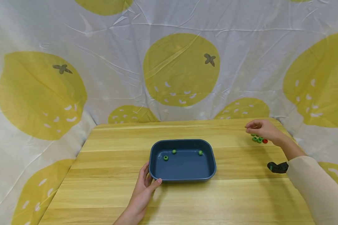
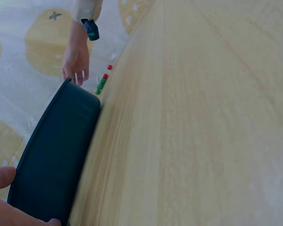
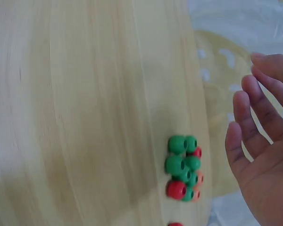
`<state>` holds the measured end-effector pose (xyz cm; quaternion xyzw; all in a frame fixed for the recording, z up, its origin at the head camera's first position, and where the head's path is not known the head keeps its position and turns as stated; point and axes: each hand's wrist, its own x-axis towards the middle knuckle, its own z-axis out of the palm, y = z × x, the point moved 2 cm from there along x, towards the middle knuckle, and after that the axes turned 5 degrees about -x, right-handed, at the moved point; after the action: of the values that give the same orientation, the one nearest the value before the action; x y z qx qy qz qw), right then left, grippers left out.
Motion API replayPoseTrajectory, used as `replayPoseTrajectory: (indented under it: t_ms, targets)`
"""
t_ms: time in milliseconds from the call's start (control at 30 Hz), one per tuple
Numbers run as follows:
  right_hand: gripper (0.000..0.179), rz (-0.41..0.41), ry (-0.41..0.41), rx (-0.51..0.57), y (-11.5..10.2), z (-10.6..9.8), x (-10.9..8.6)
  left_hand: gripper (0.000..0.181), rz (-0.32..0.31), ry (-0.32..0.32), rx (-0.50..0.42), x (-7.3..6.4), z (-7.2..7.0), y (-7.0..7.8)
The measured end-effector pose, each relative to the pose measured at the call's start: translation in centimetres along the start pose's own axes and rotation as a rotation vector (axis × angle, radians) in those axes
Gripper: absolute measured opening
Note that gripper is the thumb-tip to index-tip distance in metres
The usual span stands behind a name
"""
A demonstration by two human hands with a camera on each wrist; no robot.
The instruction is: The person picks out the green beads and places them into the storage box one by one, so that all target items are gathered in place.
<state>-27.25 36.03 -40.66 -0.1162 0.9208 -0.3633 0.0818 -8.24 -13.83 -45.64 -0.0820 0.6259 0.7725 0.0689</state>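
Observation:
A dark blue plastic tray [image 1: 181, 170] stands on the table, with three green beads inside, one of them a green bead [image 1: 166, 158] with its hole facing up. My left hand [image 1: 140, 192] grips the tray's near left corner, thumb on the rim and fingers along the side. To the right, my right hand [image 1: 266, 129] hovers over a cluster of loose beads. Its thumb and fingers [image 3: 241, 99] are loosely bent, and I see nothing between them. In the right wrist view the cluster holds several green beads [image 3: 175, 165], a red bead [image 3: 176, 189] and orange ones.
The wooden table [image 1: 107, 168] backs onto a white curtain [image 1: 107, 62] printed with yellow fruit. Another red bead [image 3: 175, 224] lies apart from the cluster. A black strapped device [image 1: 278, 167] is at my right wrist.

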Motion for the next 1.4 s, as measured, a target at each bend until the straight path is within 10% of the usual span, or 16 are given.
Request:
replayPoseTrajectory:
  t_ms: [967, 1400]
  targets:
    - [0.057, 0.216, 0.102, -0.037, 9.1, -1.8, -2.9, 0.086, -0.007, 0.002, -0.009, 0.2, -0.1, -0.1]
    - [0.045, 0.182, 0.172, -0.114, 10.7, -0.6, -2.8, 0.085, -0.01, 0.007, -0.002, 0.2, -0.1, 0.0]
